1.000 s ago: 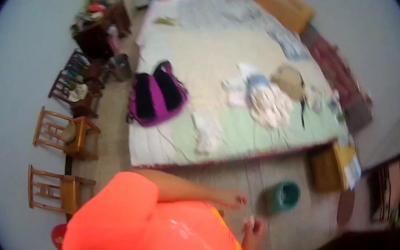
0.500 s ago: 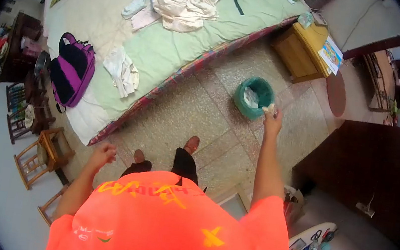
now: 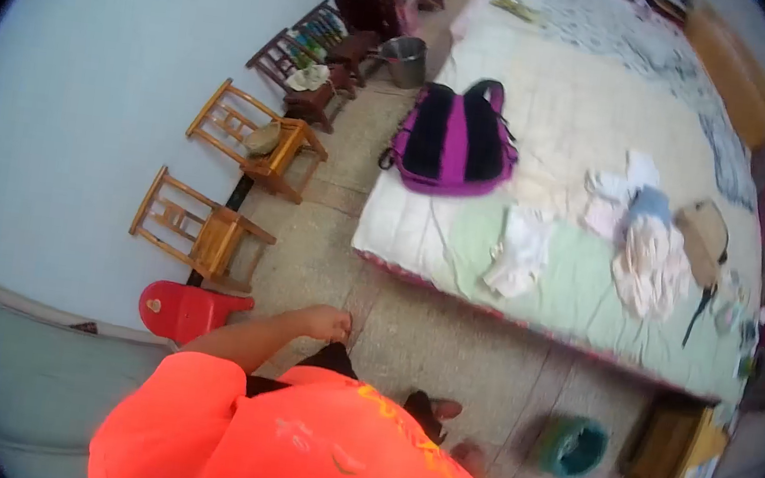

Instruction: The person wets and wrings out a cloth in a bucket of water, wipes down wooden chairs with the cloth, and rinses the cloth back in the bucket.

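Pale blue wall [image 3: 102,109] is running down behind the fingers; wide bed with white and light-green sheets [image 3: 582,283] is lying ahead and to their right. Dark lens edge is cutting off all corners. Left hand [image 3: 326,324] is hanging over the floor, its fingers bending inward and pointing right; exact opening is blurring out, cannot tell if anything is held. Blurred patch [image 3: 468,455] is showing past the neon-orange shirt [image 3: 337,453]; right hand or foot, cannot tell, so its finger state is unknown too. Shirt is hiding most of the legs; one brown shoe [image 3: 447,409] is peeking out right of the left fingers. Small red plastic seat [image 3: 173,311] is standing left of those fingers, forearm and sleeve covering part; its rounded back is facing the wall side, long axis running toward the fingers. Round green plastic bin [image 3: 553,446] is standing well right of the left fingers, mouth facing up, long axis vertical, contents hard to make out. Yellow-brown wooden cabinet [image 3: 667,446] is sitting farther right, beyond the bin.
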